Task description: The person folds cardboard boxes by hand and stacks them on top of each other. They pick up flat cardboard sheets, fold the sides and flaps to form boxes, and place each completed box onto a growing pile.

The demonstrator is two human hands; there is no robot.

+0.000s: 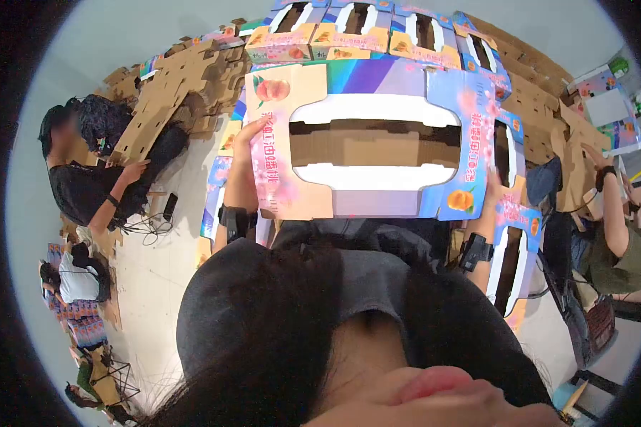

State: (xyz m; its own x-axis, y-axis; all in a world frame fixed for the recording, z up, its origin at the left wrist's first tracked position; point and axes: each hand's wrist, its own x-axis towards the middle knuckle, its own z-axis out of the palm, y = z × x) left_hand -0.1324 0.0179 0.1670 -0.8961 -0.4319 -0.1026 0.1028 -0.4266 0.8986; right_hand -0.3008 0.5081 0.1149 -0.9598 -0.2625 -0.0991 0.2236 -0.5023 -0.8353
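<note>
**Both hands grip a windowed box by its ends alone**

The left hand (248,136) curls its fingers over the left end of the box (363,80) and pinches the card there. The right hand (493,186) lies against the right end; I cannot tell whether its fingers close round the edge. The box hangs between the two hands, out in front of the chest, window toward the camera, resting on nothing that shows.

The risk, as I judge it, sits in that span. The big window (374,142) leaves only thin strips of card between the hands, so squeezing inward could bow or crease them. If the right hand merely presses, that end could slip and the box swing down from the left grip.

Just beyond the grip stands a row of like boxes (349,35), which a push forward could knock. Well left of the left hand a co-worker (85,188) handles flat card (167,92). Right of the right hand sits another person (619,245).
</note>
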